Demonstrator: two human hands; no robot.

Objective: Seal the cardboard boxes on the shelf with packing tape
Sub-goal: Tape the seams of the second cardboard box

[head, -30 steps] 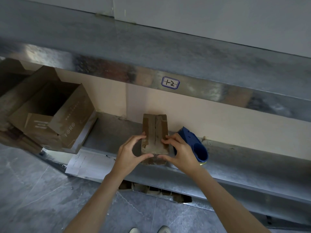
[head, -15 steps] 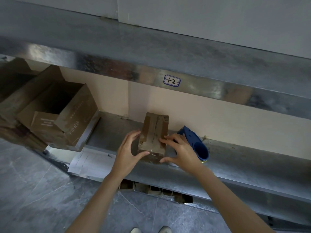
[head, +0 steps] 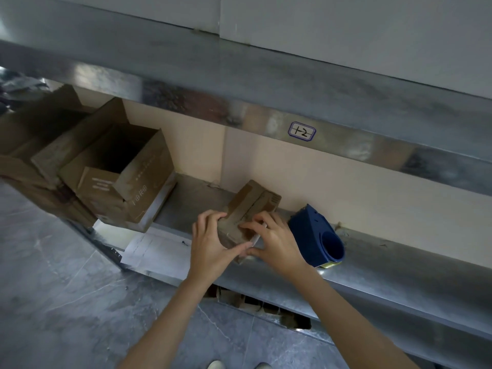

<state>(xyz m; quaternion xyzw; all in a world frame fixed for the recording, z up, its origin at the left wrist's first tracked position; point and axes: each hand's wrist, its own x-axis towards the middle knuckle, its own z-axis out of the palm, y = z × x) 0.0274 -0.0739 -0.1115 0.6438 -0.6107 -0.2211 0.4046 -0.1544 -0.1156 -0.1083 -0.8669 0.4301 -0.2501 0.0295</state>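
Observation:
A small brown cardboard box (head: 253, 203) with tape strips on its top sits on the metal shelf (head: 386, 267), turned at an angle. My left hand (head: 210, 243) grips its near left corner, thumb along the front edge. My right hand (head: 271, 238) holds the near right side, fingers curled over the taped top. A blue tape dispenser (head: 316, 235) stands on the shelf just right of my right hand, untouched.
An open cardboard box (head: 119, 177) and more boxes (head: 32, 145) crowd the shelf's left end. A white paper sheet (head: 157, 251) lies at the shelf's front edge. An upper shelf beam with a label (head: 301, 131) overhangs. Grey floor lies below.
The small box has turned clockwise and shifted slightly toward me. Both hands closed in tighter on its near end. The view moved, so everything sits further right.

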